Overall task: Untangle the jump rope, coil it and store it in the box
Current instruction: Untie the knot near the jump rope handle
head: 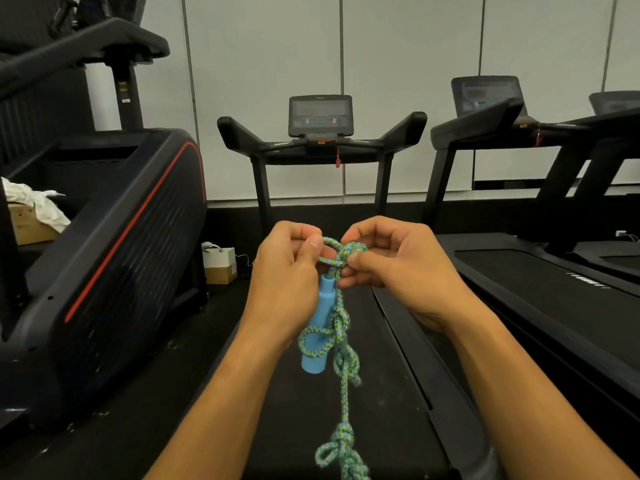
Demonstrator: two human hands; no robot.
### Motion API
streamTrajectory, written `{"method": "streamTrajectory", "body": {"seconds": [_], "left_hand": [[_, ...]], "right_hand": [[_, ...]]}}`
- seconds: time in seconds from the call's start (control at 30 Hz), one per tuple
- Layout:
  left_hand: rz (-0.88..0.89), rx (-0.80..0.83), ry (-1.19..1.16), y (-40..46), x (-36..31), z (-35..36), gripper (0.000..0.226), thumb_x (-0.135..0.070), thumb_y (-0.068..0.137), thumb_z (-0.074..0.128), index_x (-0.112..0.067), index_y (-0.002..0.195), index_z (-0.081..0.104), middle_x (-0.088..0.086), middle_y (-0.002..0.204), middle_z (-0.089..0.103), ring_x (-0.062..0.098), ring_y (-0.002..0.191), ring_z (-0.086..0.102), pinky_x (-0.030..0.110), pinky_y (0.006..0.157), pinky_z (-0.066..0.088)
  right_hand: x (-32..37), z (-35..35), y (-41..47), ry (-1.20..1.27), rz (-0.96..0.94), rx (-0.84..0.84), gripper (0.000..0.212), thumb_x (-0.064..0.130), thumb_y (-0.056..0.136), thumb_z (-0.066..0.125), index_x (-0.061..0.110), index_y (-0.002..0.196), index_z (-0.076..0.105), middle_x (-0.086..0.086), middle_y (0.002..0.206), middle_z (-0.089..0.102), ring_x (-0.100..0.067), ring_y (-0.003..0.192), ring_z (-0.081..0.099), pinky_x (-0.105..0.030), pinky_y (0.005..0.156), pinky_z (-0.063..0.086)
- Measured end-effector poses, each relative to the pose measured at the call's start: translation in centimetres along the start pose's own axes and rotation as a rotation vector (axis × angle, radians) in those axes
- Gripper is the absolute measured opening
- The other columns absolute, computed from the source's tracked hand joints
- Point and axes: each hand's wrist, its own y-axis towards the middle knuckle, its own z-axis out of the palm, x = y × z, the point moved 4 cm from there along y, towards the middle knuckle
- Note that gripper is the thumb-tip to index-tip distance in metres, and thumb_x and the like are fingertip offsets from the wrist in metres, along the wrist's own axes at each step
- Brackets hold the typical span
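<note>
Hands are meeting in the middle of the view, up in the air over a black treadmill belt (311, 410). Both are working on a jump rope (341, 362) made of green and blue cord. The left hand (289, 271) is pinching a loop of the rope between its thumb and curled fingers. The right hand (391, 268) is pinching the knot at the top, with its fingers curled around the cord too. The two hands are very close, almost touching. A blue handle (320, 327) is hanging just under the left hand, tilted a little, with a loop of rope going around it. More rope is hanging straight down below the hands, and it is full of knots all the way to the bottom edge. A treadmill screen (320, 116) is standing ahead by the pale wall. Another treadmill (540, 271) is sitting on the right. A big black machine with a red stripe (114, 244) is sitting on the left. A small cardboard box (220, 268) is sitting on the floor beside it.
</note>
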Motion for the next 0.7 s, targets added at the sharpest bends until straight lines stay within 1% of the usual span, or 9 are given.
{"method": "streamTrajectory", "body": {"seconds": [0.07, 0.17, 0.23, 0.33, 0.47, 0.53, 0.6, 0.63, 0.7], "left_hand": [[0.004, 0.037, -0.006, -0.06, -0.08, 0.19, 0.015, -0.015, 0.102, 0.054, -0.026, 0.096, 0.063, 0.000, 0.088, 0.073, 0.012, 0.088, 0.071, 0.032, 0.083, 0.056], [0.003, 0.083, -0.023, -0.14, -0.11, 0.42, 0.013, -0.018, 0.101, 0.056, -0.026, 0.103, 0.067, 0.001, 0.095, 0.073, 0.013, 0.095, 0.071, 0.033, 0.088, 0.057], [0.012, 0.098, -0.013, -0.12, -0.17, 0.39, 0.013, -0.016, 0.099, 0.060, -0.024, 0.101, 0.069, 0.002, 0.096, 0.074, 0.014, 0.095, 0.071, 0.031, 0.086, 0.057], [-0.003, 0.093, -0.013, -0.15, -0.21, 0.23, 0.010, -0.011, 0.096, 0.063, -0.019, 0.093, 0.067, 0.004, 0.092, 0.074, 0.012, 0.088, 0.073, 0.025, 0.078, 0.056], [0.008, 0.080, -0.057, -0.20, -0.31, 0.11, 0.018, -0.004, 0.096, 0.062, -0.019, 0.087, 0.065, 0.003, 0.085, 0.076, 0.011, 0.084, 0.074, 0.021, 0.074, 0.056], [0.017, 0.067, -0.098, -0.24, -0.59, 0.09, 0.020, 0.001, 0.094, 0.063, -0.019, 0.088, 0.064, 0.001, 0.080, 0.075, 0.008, 0.080, 0.073, 0.016, 0.070, 0.054], [-0.004, 0.044, -0.189, -0.24, -0.80, 0.05, 0.020, 0.004, 0.092, 0.063, -0.016, 0.094, 0.063, 0.001, 0.075, 0.075, 0.006, 0.075, 0.073, 0.013, 0.066, 0.052], [-0.029, 0.025, -0.252, -0.23, -0.84, 0.00, 0.020, 0.004, 0.091, 0.063, -0.015, 0.096, 0.062, 0.002, 0.073, 0.075, 0.007, 0.074, 0.072, 0.014, 0.066, 0.051], [-0.097, -0.012, -0.410, -0.24, -0.77, 0.01, 0.019, 0.004, 0.091, 0.061, -0.015, 0.096, 0.059, 0.004, 0.072, 0.073, 0.014, 0.077, 0.070, 0.026, 0.074, 0.052]], "right_hand": [[-0.03, -0.15, 0.01, -0.010, 0.000, -0.010, 0.018, -0.012, 0.088, 0.061, 0.004, 0.093, 0.068, -0.019, 0.084, 0.070, -0.028, 0.073, 0.072, -0.035, 0.069, 0.062], [-0.11, -0.19, 0.08, -0.014, -0.002, -0.011, 0.019, -0.011, 0.088, 0.062, 0.006, 0.092, 0.068, -0.013, 0.080, 0.070, -0.025, 0.071, 0.071, -0.038, 0.071, 0.063], [-0.08, -0.24, 0.11, -0.007, -0.004, -0.011, 0.019, -0.012, 0.088, 0.062, 0.005, 0.092, 0.068, -0.012, 0.079, 0.069, -0.024, 0.070, 0.071, -0.038, 0.070, 0.063], [-0.12, -0.53, 0.19, 0.001, 0.004, -0.024, 0.018, -0.012, 0.088, 0.062, 0.003, 0.094, 0.067, -0.012, 0.078, 0.069, -0.023, 0.069, 0.070, -0.037, 0.069, 0.063], [-0.41, -0.92, 0.33, 0.016, 0.010, -0.048, 0.018, -0.012, 0.087, 0.063, 0.005, 0.093, 0.068, -0.010, 0.075, 0.071, -0.025, 0.068, 0.071, -0.040, 0.070, 0.063], [-0.43, -1.01, 0.35, 0.021, 0.005, -0.042, 0.018, -0.011, 0.087, 0.063, 0.005, 0.094, 0.068, -0.011, 0.077, 0.071, -0.025, 0.068, 0.070, -0.041, 0.071, 0.063], [-0.32, -0.99, 0.35, 0.035, -0.003, -0.028, 0.019, -0.012, 0.087, 0.062, 0.005, 0.093, 0.068, -0.012, 0.076, 0.071, -0.025, 0.067, 0.069, -0.041, 0.070, 0.062], [-0.27, -0.95, 0.35, 0.053, -0.006, -0.020, 0.020, -0.013, 0.087, 0.062, 0.005, 0.091, 0.068, -0.012, 0.075, 0.070, -0.025, 0.066, 0.069, -0.040, 0.069, 0.062], [-0.16, -0.76, 0.35, 0.103, -0.007, -0.002, 0.022, -0.015, 0.086, 0.060, 0.005, 0.089, 0.067, -0.013, 0.072, 0.068, -0.025, 0.064, 0.067, -0.039, 0.066, 0.061]]}}
